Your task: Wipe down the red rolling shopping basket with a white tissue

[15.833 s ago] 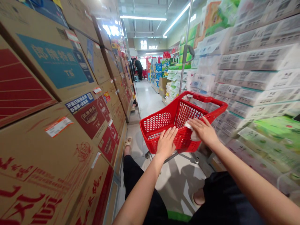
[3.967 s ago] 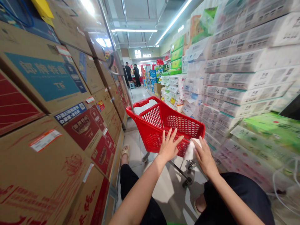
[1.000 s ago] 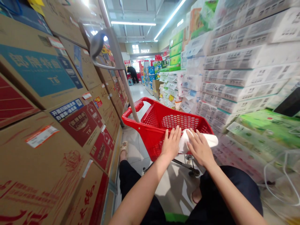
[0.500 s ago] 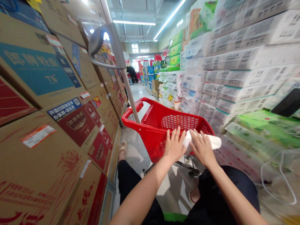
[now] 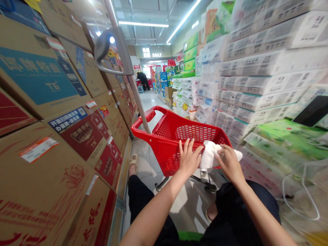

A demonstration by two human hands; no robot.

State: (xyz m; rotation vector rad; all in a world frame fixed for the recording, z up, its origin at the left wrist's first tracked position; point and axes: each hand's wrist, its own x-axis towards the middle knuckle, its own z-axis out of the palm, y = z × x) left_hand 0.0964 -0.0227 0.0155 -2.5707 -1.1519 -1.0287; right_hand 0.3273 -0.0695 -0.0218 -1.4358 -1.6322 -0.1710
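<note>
Directly before me stands a red shopping cart [image 5: 164, 143] with perforated basket walls and a tall metal pole fixed near its handle. My left hand [image 5: 189, 159] rests against the cart's near side, fingers stretched and apart, its thumb by the edge of a white cloth [image 5: 208, 157]. The cloth hangs bunched over the near side of the cart. My right hand [image 5: 228, 162] is closed on the cloth, thumb and fingers pinching it, and a tip of it pokes out to the right of the hand.
Stacked cardboard cartons [image 5: 58, 143] wall in the left side. Wrapped tissue packs [image 5: 256, 82] are piled on the right, with a black phone [image 5: 311, 111] lying on a green pack [image 5: 282, 135]. Down the aisle, a person in dark clothes [image 5: 143, 80] bends over near a blue stool [image 5: 140, 89].
My right hand has gone from lying flat on the cloth to pinching it. The cloth is now bunched up and hangs lower between my hands. My left hand stays spread on the cart.
</note>
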